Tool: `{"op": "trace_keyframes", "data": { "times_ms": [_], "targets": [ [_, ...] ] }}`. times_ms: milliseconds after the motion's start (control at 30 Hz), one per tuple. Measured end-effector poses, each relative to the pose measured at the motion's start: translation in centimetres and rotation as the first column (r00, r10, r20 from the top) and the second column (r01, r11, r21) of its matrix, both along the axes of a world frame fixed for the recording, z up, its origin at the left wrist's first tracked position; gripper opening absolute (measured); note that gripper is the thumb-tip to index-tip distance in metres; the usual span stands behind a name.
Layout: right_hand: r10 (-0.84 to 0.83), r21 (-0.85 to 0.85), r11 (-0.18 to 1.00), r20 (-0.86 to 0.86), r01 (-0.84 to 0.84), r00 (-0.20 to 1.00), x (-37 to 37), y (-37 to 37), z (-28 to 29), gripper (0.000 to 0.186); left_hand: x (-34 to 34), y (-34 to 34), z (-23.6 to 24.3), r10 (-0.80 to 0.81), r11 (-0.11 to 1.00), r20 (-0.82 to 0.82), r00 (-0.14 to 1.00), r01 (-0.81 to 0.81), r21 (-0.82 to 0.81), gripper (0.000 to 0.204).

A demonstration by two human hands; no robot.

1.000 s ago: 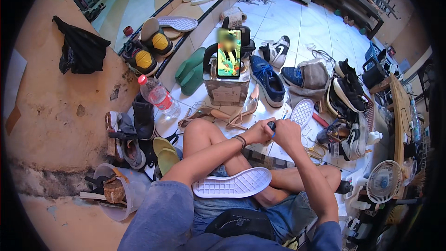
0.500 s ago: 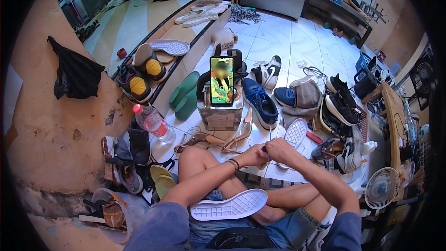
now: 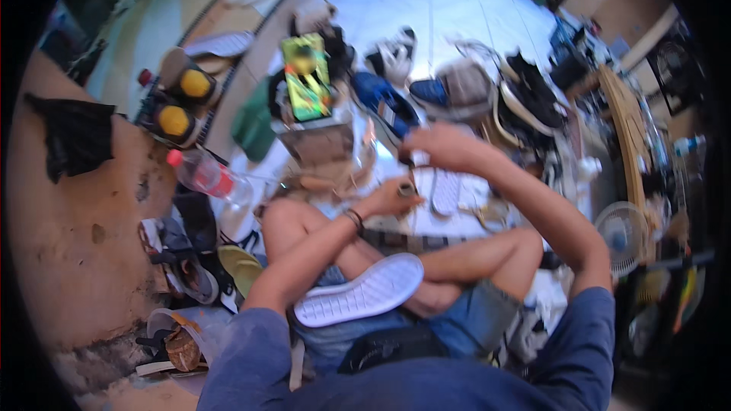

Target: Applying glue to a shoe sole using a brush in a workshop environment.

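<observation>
Container (image 3: pixel 404 191), small, brownish and round-topped, its finer detail lost to motion blur, is gripped in the left hand (image 3: pixel 384 199) above the tiled floor (image 3: pixel 449 19), just beyond crossed legs (image 3: pixel 483 256). A white sole (image 3: pixel 358 290), its gridded face up, slants across the lap. Half a second ago the two hands met at one spot; now they have parted, the right hand (image 3: pixel 440 146) lifted higher and farther forward, leaving the container's round top in view. The sole has stayed on the lap while the whole view has tilted. The left forearm, banded at the wrist, reaches forward and to the right, fingers curled around the container. The right elbow bends outward, the forearm angling up and inward, with the back of the hand uppermost and its fingers bunched closed on a dark piece (image 3: pixel 406 157) whose shape is too blurred to tell. Farther out, a lit phone (image 3: pixel 306 80) stands on a tin (image 3: pixel 316 143), near a blue shoe (image 3: pixel 383 101).
</observation>
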State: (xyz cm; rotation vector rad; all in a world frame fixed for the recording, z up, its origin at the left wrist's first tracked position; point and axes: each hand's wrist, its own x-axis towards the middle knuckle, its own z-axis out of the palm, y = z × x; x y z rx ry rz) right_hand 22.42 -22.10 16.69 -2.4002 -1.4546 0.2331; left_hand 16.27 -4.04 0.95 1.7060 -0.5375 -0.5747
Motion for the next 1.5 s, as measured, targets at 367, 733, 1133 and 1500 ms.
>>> {"op": "trace_keyframes", "data": {
  "times_ms": [367, 733, 1133, 1500],
  "targets": [
    [-0.725, -0.047, 0.655, -0.321, 0.754, 0.61, -15.8, -6.1, -13.4, 0.042, 1.4, 0.3, 2.3, -0.244, 0.968, 0.064, 0.968, 0.239, 0.074, 0.028],
    [-0.495, 0.429, 0.324, -0.683, 0.843, 0.537, -17.0, -7.5, -10.7, 0.04, -0.3, 1.4, 5.3, -0.182, 0.97, 0.154, 0.971, 0.152, 0.189, 0.046],
    [-0.474, 0.564, 0.151, -0.68, 0.812, 0.56, -17.2, -7.7, -6.1, 0.035, 0.8, 2.9, 8.2, 0.066, 0.994, 0.121, 0.991, -0.054, -0.1, 0.052],
    [-0.594, 0.643, 0.291, -0.46, 0.709, 0.66, -11.3, -1.5, -3.7, 0.025, -0.9, 9.1, 7.7, 0.702, 0.65, -0.049, 0.711, -0.667, -0.364, 0.056]
  ]
}}
